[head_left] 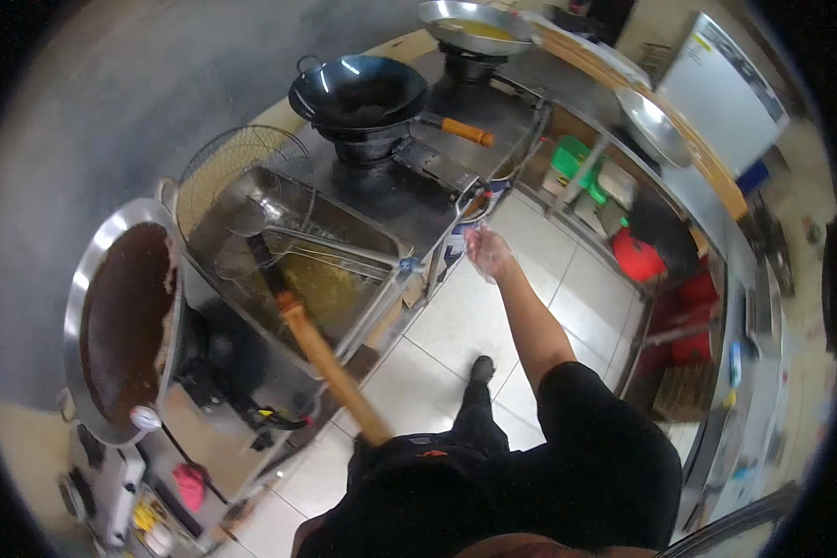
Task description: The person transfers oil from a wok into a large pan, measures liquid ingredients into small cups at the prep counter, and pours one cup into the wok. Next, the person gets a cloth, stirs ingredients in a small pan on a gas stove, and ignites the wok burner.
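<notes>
My right hand (486, 253) is in a clear plastic glove and reaches forward over the floor, just below the front edge of the stove counter. A gas burner with a metal control box (434, 166) is nearest to it. Blur hides how its fingers are set, and I see nothing plainly held. My left hand is out of view. On that burner rests a dark wok (359, 91) with an orange wooden handle (467, 132). To the left, a ladle with a long wooden handle (321, 358) lies across a rectangular metal basin (372, 312) of yellowish liquid.
A large pan of brown liquid (130, 316) stands at the left. Behind the basin leans a wire strainer (205, 158). Another wok with yellow liquid (479, 35) is at the back. Shelves with a red container (637, 256) run along the right, and white floor tiles (437, 325) lie between.
</notes>
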Demonstrator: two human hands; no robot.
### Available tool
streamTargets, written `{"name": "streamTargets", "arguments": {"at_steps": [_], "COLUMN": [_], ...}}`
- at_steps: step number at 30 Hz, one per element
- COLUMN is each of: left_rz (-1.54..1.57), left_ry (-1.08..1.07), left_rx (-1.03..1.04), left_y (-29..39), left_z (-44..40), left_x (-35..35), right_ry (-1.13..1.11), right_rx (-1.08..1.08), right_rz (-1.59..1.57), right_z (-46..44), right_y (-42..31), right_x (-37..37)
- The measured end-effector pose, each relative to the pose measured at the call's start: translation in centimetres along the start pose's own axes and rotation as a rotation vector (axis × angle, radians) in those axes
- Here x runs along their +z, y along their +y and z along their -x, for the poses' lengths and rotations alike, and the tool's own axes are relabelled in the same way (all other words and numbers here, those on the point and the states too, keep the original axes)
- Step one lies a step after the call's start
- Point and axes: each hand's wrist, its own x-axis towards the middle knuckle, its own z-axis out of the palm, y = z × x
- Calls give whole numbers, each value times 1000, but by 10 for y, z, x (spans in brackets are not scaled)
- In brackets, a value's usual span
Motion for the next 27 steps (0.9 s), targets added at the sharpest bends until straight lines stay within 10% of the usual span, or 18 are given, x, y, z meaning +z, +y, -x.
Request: {"name": "streamTargets", "arguments": {"at_steps": [14, 27], "left_rz": [661, 624], "left_ry": [495, 501], "left_rx": [-335, -314], "left_y": [250, 127], "left_z": [2, -49], "left_x": [267, 379], "right_ry": [-226, -37], "right_rx": [380, 24], "right_rz": [-189, 462], "right_z": [-145, -156], "right_y": [-99, -90], "right_x": [-28, -43]}}
